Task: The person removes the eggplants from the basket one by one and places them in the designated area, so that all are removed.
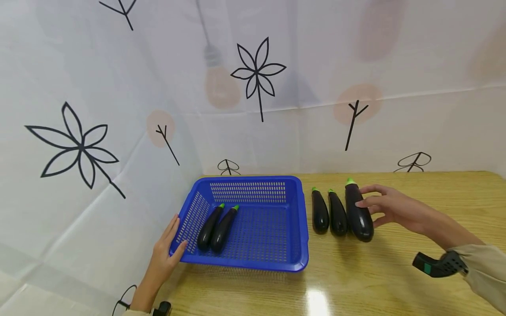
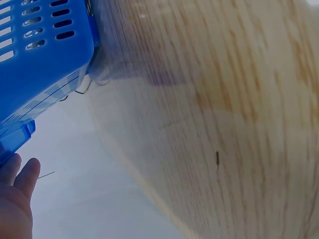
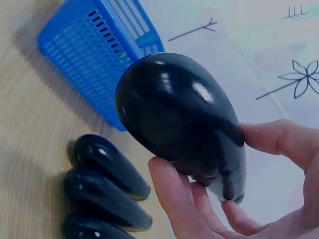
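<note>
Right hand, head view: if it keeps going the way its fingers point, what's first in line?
The right hand points left and already grips the biggest eggplant. Beyond that come the two smaller eggplants on the table, then the blue basket. Depth is hard to judge.

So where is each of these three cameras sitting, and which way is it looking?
Head: worn on the head, faces forward and down at the table, blue basket, left hand and right hand.
Left wrist: faces the basket's corner over the tabletop; only fingertips show.
Right wrist: faces the fingers holding the large eggplant.
All three share the basket.
</note>
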Demonstrator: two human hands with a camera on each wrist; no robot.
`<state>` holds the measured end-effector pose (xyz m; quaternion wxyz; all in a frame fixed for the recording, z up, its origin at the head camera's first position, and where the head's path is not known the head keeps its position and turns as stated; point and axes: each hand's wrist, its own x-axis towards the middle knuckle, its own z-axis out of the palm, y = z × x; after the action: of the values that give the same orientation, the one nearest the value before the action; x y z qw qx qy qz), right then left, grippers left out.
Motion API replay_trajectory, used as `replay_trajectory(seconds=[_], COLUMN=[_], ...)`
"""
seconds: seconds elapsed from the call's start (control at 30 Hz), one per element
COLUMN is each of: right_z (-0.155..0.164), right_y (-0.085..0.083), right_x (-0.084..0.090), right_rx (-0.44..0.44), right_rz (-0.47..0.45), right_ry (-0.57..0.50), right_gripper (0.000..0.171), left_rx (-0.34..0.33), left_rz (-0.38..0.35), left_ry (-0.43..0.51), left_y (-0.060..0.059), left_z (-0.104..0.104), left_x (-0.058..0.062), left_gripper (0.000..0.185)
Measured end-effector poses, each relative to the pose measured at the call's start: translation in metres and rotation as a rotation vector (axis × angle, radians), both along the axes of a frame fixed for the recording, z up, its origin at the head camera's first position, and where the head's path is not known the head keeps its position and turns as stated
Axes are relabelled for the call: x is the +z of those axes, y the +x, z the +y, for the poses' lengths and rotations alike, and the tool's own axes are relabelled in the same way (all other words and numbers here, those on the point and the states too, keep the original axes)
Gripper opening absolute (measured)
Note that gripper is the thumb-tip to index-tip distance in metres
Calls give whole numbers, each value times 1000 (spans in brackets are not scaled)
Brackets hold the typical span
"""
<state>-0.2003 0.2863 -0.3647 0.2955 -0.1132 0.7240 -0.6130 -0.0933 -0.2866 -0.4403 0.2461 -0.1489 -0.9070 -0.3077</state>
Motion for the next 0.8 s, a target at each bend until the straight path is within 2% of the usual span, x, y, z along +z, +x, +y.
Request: replay_trajectory(seconds=[0.63, 0.8], right_z=[12, 14], right_y=[-5, -6], right_x=[-7, -10], right_rx=[-18, -16], right_rz=[-5, -4], right_ry=[13, 17], right_gripper=[51, 57], left_rx=[2, 0], left_rz=[0, 9], left_ry=[8, 8], left_y=[1, 0], left_z=[-1, -1], left_x=[-2, -2], left_gripper=[65, 66])
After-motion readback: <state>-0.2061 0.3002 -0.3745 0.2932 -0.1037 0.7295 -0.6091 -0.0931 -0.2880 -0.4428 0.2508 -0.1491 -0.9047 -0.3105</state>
